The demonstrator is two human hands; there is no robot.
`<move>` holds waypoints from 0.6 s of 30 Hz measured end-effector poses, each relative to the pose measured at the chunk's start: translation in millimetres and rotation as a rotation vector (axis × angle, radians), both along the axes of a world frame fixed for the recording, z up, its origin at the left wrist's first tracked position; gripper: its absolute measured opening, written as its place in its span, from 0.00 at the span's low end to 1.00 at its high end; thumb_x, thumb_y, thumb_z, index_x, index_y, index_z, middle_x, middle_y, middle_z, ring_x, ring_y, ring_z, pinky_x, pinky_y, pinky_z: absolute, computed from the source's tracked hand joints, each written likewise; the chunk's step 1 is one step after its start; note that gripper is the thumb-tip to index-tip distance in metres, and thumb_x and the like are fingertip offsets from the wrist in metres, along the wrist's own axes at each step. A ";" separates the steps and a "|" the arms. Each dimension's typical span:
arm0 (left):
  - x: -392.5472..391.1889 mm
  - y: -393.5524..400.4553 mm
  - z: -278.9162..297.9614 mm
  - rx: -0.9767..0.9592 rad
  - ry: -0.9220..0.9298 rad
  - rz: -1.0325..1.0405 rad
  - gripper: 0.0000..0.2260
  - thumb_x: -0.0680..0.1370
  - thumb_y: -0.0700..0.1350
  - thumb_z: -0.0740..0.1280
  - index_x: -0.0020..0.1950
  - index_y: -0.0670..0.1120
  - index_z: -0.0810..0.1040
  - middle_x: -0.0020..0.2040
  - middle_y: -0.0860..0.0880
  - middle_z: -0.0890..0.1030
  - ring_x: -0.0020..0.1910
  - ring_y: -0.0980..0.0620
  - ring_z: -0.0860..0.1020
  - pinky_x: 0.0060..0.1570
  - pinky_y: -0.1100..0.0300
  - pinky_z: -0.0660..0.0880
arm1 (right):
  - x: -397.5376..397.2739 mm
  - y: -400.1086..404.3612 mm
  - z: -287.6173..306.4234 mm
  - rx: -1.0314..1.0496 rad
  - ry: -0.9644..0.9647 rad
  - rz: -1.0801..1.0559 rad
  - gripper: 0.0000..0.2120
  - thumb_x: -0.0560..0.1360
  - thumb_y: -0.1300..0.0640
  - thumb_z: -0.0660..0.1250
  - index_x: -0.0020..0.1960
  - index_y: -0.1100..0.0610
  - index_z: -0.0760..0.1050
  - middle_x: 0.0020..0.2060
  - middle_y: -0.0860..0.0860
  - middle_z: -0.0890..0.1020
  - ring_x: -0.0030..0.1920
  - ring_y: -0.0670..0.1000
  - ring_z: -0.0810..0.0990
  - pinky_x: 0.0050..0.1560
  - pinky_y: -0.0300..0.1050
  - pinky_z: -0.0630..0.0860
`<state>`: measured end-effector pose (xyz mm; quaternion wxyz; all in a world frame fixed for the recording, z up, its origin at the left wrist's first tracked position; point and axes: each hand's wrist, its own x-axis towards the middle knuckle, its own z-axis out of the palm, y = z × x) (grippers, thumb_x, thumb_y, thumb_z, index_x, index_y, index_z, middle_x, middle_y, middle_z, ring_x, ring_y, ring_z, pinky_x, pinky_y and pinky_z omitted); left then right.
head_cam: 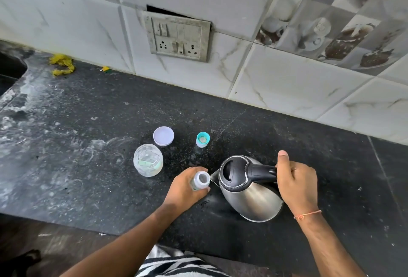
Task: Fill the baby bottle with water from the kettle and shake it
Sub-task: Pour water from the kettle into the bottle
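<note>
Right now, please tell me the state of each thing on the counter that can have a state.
Baby bottle: uncapped, gripped by left hand.
Kettle: lid closed, tilted, spout at bottle mouth, handle gripped by right hand.
Glass jar: open.
White lid: off, beside jar.
Teal bottle cap: off, standing apart.

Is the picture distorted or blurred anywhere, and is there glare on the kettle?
Head view: wide-angle bending curves the wall tiles and counter edge; the kettle shows soft reflections, no harsh glare; the bottle in the left hand is slightly soft; lighting is even.
</note>
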<state>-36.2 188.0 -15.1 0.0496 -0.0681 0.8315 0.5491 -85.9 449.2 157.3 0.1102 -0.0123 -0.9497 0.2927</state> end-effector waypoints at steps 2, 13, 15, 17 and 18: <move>0.8 -0.7 -1.3 0.007 0.002 -0.001 0.24 0.71 0.47 0.84 0.65 0.58 0.84 0.59 0.61 0.85 0.59 0.62 0.82 0.64 0.59 0.79 | 1.4 -3.8 3.4 0.034 0.004 0.014 0.35 0.84 0.40 0.56 0.25 0.60 0.58 0.18 0.53 0.62 0.23 0.54 0.63 0.30 0.57 0.67; 2.3 -5.6 -7.4 0.028 -0.001 -0.020 0.22 0.71 0.50 0.84 0.63 0.60 0.84 0.58 0.61 0.84 0.59 0.62 0.82 0.64 0.60 0.78 | 2.5 -21.2 15.1 0.162 0.006 0.079 0.36 0.85 0.39 0.56 0.25 0.59 0.58 0.18 0.53 0.63 0.21 0.53 0.64 0.28 0.52 0.64; 2.0 -6.2 -7.4 0.020 0.003 -0.023 0.22 0.71 0.50 0.84 0.63 0.60 0.84 0.57 0.61 0.84 0.59 0.62 0.82 0.64 0.60 0.78 | 2.4 -24.1 17.3 0.172 0.007 0.087 0.35 0.85 0.39 0.56 0.25 0.56 0.56 0.17 0.50 0.60 0.21 0.51 0.61 0.28 0.49 0.62; 1.4 -6.1 -6.7 0.016 0.004 -0.027 0.22 0.71 0.50 0.84 0.63 0.59 0.84 0.57 0.61 0.84 0.59 0.61 0.82 0.64 0.60 0.78 | 1.9 -26.2 19.3 0.185 0.009 0.092 0.35 0.85 0.38 0.56 0.25 0.56 0.55 0.17 0.49 0.59 0.21 0.50 0.61 0.28 0.49 0.61; 1.2 -6.2 -6.4 0.017 0.004 -0.029 0.21 0.71 0.50 0.84 0.63 0.59 0.84 0.57 0.61 0.84 0.59 0.61 0.82 0.64 0.59 0.79 | 1.6 -27.1 20.0 0.190 0.012 0.095 0.34 0.84 0.38 0.56 0.25 0.55 0.55 0.17 0.49 0.59 0.21 0.51 0.61 0.28 0.49 0.61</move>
